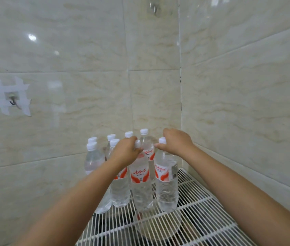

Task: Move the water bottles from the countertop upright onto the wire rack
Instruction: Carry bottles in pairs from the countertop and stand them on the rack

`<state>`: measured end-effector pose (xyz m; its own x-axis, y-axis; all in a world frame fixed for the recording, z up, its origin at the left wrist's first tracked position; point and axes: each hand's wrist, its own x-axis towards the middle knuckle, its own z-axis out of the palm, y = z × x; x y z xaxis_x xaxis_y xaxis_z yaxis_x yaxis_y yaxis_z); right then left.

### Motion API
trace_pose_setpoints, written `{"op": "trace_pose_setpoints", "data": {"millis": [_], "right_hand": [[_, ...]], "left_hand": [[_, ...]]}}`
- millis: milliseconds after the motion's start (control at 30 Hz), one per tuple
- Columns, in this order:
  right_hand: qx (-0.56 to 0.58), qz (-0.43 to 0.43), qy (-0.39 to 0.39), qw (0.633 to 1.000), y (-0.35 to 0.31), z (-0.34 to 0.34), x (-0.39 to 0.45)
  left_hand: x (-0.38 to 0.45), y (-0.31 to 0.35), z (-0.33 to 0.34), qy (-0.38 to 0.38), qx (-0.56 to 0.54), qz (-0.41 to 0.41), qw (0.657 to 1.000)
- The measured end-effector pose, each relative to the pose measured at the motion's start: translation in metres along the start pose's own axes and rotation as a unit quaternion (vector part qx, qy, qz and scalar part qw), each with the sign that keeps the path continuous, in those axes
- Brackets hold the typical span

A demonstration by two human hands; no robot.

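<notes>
Water bottles: clear, thin, glossy plastic with ribbed lower bodies; smooth white plastic caps; shiny film labels in red and white. Wire rack: thin metal rods under a smooth white coating, slight sheen. Wall tiles: glazed ceramic, cream with marble-like veining, highly glossy with light reflections; matt white tape strips stuck around a small metal hook.
</notes>
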<state>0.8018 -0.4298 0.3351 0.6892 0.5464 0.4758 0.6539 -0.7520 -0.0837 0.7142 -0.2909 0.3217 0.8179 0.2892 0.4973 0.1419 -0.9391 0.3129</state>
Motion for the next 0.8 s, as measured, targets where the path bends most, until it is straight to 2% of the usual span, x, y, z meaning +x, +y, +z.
{"op": "trace_pose_setpoints", "data": {"millis": [67, 167, 233, 333, 467, 500, 567, 700, 800], "right_hand": [[-0.025, -0.009, -0.005, 1.0, 0.002, -0.001, 0.002], [0.09, -0.089, -0.113, 0.986, 0.008, -0.011, 0.002], [0.128, -0.118, -0.163, 0.971, 0.013, -0.023, 0.001], [0.103, -0.118, -0.139, 0.978, 0.017, -0.031, 0.001], [-0.061, -0.046, -0.069, 0.995, 0.011, -0.026, -0.004], [-0.071, -0.026, -0.052, 0.996, 0.011, -0.025, -0.004], [-0.044, -0.006, -0.049, 0.998, 0.012, -0.025, -0.007], [0.062, -0.024, -0.124, 0.99, 0.019, -0.034, -0.01], [0.122, -0.003, -0.114, 0.986, 0.017, -0.032, -0.013]], "left_hand": [[0.005, -0.003, 0.002, -0.007, 0.017, 0.009, 1.0], [0.008, -0.005, 0.006, -0.006, 0.043, 0.028, 0.999], [0.009, -0.004, 0.008, -0.001, 0.048, 0.028, 0.998], [0.008, -0.003, 0.011, -0.002, 0.045, 0.023, 0.999], [0.005, -0.006, 0.012, 0.007, 0.052, 0.025, 0.998], [0.004, -0.007, 0.012, 0.014, 0.061, 0.028, 0.998], [0.003, -0.007, 0.011, 0.013, 0.073, 0.025, 0.997], [0.004, 0.001, 0.013, -0.009, 0.057, 0.022, 0.998], [0.005, 0.006, 0.013, -0.011, 0.042, 0.017, 0.999]]}}
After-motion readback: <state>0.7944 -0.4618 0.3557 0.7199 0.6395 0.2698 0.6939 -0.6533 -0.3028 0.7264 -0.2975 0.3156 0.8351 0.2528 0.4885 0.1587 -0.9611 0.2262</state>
